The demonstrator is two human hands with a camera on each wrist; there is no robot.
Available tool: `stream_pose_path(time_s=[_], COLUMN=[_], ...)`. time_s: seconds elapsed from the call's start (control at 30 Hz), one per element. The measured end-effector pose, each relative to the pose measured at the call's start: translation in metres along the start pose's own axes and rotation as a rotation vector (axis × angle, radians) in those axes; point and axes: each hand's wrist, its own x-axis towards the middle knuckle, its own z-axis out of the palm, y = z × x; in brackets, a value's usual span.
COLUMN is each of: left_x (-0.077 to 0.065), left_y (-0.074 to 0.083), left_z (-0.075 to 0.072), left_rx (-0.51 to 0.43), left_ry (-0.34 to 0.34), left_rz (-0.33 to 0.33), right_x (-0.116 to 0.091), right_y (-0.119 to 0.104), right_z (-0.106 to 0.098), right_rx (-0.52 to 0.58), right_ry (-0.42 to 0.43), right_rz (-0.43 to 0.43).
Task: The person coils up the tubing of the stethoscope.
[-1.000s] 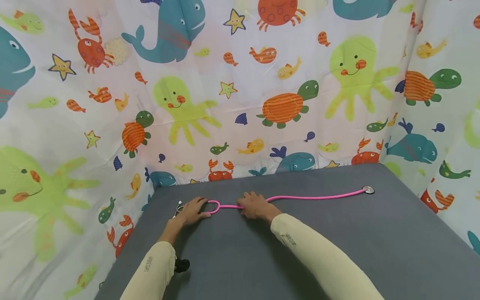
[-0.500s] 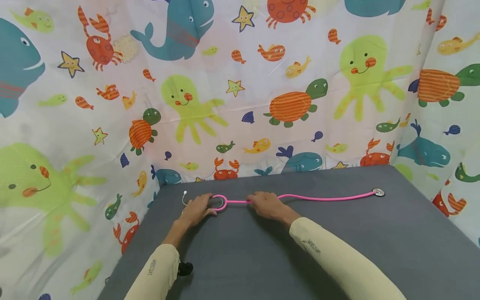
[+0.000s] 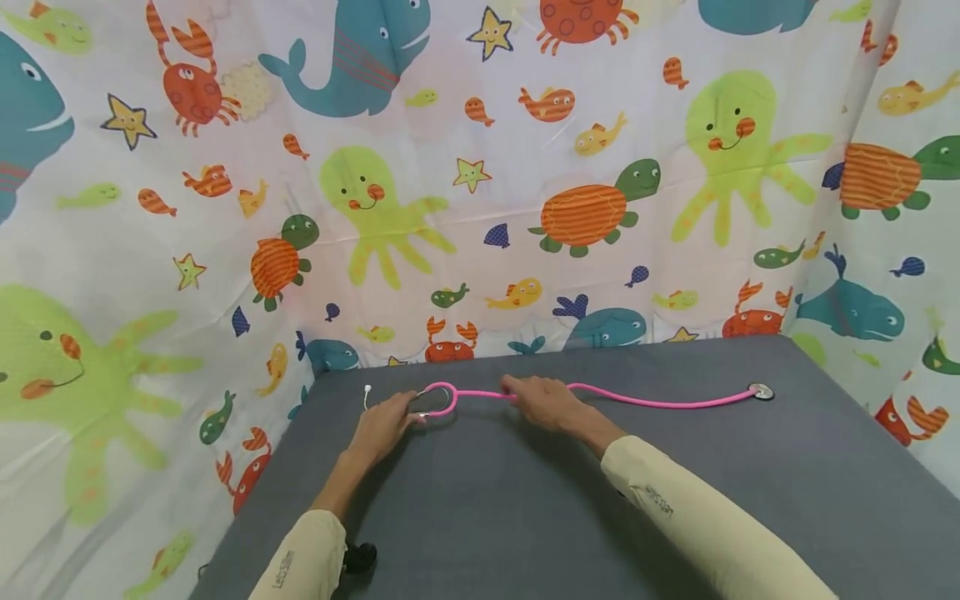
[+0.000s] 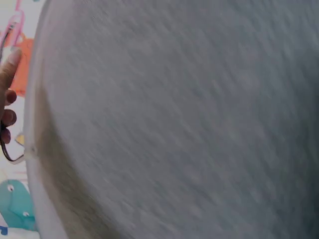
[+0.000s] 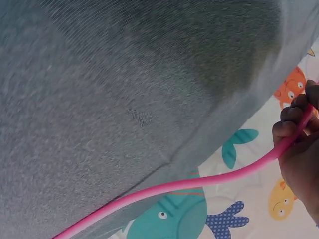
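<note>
A stethoscope with pink tubing [image 3: 675, 405] stretches left to right across the grey table. My left hand [image 3: 381, 427] grips its metal ear tubes just left of the pink fork [image 3: 454, 398]. One white ear tip [image 3: 367, 388] sticks up beyond that hand. Only the fingers [image 4: 7, 74] show at the left wrist view's edge, with the metal tubing by them. My right hand [image 3: 551, 404] has its fingers curled round the middle of the tubing, clearly seen in the right wrist view, where the tube slopes up from the table. The round chest piece [image 3: 761, 392] lies at the right.
The grey table [image 3: 465, 517] runs back to a white curtain [image 3: 495, 325] printed with sea animals, which hangs behind and on both sides. A small black object [image 3: 360, 558] shows beside the left sleeve.
My right hand's fingers have closed round the tubing, and both hands have risen a little with the stethoscope's left part. The chest piece stays on the table. The head view has shifted slightly.
</note>
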Motion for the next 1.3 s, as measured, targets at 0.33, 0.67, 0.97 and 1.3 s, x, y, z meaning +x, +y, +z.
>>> stream_pose_path(time_s=[0.33,0.67,0.97,1.3], left_x=[0.020,0.048,0.054,0.056], left_y=[0.033,0.074,0.099,0.113], left_z=[-0.009,-0.029,-0.032,-0.034], left_rx=[-0.038,0.053,0.130,0.130], left_ry=[0.029,0.039,0.049,-0.002], left_rz=[-0.074,0.009,0.085,0.092], right_x=[0.000,0.016,0.022,0.024], right_y=[-0.013,-0.037,-0.044,-0.041], right_z=[-0.009,-0.020,-0.007,0.011], right_rx=[-0.108,-0.128,-0.176,-0.078], right_ry=[-0.024,0.083,0.325,0.437], right_rz=[-0.070,-0.252,-0.299,-0.184])
